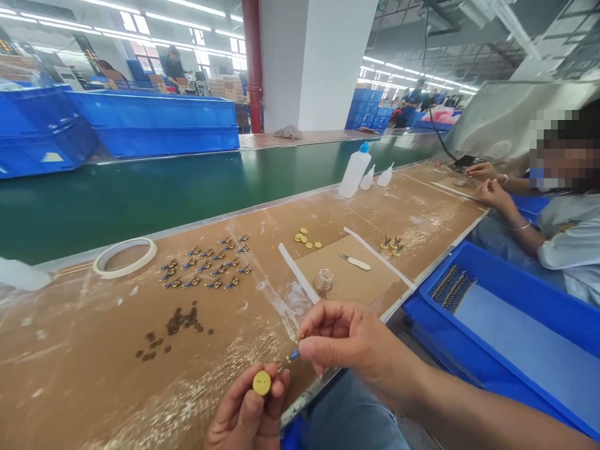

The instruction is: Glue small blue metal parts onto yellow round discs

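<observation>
We hold a small yellow disc (261,382) pinched between the fingertips of our left hand (246,415), low at the near edge of the worktop (84,375). Our right hand (349,340) sits just to the right of the disc, its thumb and forefinger closed narrowly on a tiny blue-tipped part (294,355) whose tip points toward the disc; the two are close but we cannot tell whether they touch.

Taking the disc as our landmark: up and to the left of it lies a scatter of small dark round pieces (180,322) on the brown worktop. Farther beyond those stand neat rows of little blue-and-brass parts (206,265), and left of the rows rests a white tape ring (125,256). Straight beyond the disc stands a small clear glass jar (323,280), with a white-handled blade (355,262) just past it to the right, lying on a cardboard sheet bordered by white strips. A handful of other yellow discs (305,238) lies farther back from the jar. Far beyond, near the green conveyor belt (140,194), stands a white squeeze bottle (354,170) with a blue cap.

To the right of the disc, below the worktop's edge, sits a blue bin (525,325) with a row of small dark parts in its far corner. Well beyond the bin, a co-worker's hands (490,184) rest on the worktop, working on something too small to make out.
</observation>
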Demonstrator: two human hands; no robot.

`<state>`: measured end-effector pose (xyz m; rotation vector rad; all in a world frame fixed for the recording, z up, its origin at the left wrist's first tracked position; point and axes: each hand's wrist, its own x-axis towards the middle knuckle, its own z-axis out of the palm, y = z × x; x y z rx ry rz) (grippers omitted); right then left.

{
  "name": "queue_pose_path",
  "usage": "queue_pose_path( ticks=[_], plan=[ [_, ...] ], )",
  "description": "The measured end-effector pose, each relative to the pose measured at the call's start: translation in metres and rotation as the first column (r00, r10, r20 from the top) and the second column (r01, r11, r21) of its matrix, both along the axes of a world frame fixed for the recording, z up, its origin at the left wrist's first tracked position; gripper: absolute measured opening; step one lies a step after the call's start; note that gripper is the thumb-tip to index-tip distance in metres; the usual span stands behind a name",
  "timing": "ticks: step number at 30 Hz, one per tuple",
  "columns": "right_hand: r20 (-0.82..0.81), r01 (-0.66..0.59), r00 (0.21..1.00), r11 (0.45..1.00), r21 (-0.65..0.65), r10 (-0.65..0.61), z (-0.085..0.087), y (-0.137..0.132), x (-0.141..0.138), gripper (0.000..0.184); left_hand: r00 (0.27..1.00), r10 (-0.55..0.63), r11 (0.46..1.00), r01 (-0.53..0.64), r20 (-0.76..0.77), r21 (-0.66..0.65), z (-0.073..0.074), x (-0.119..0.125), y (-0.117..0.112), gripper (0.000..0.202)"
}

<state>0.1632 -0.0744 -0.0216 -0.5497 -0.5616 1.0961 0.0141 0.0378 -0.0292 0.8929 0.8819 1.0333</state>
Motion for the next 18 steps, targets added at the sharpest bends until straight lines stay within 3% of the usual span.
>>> queue_pose_path(
  ticks=[3,8,12,18],
  plan=[
    [-0.056,-0.053,0.997,0.998,0.028,0.054,0.003,0.006,-0.017,0.030,0.999,-0.029,0.999,0.029,0.018,0.044,0.001,-0.002,-0.002,0.051],
    [-0.032,-0.121,0.992,0.991,0.053,0.123,0.001,0.016,-0.030,0.034,0.994,-0.016,0.984,-0.004,0.108,0.179,0.007,0.008,-0.032,0.045],
    [-0.014,-0.123,0.992,0.992,0.023,0.124,0.002,0.018,-0.034,0.038,0.991,-0.021,0.983,-0.003,0.130,0.181,0.011,0.011,-0.044,0.043],
    [-0.009,-0.118,0.993,0.993,-0.009,0.118,0.000,0.017,-0.035,0.039,0.991,0.011,0.984,-0.035,0.134,0.177,0.011,0.013,-0.043,0.045]
  ],
)
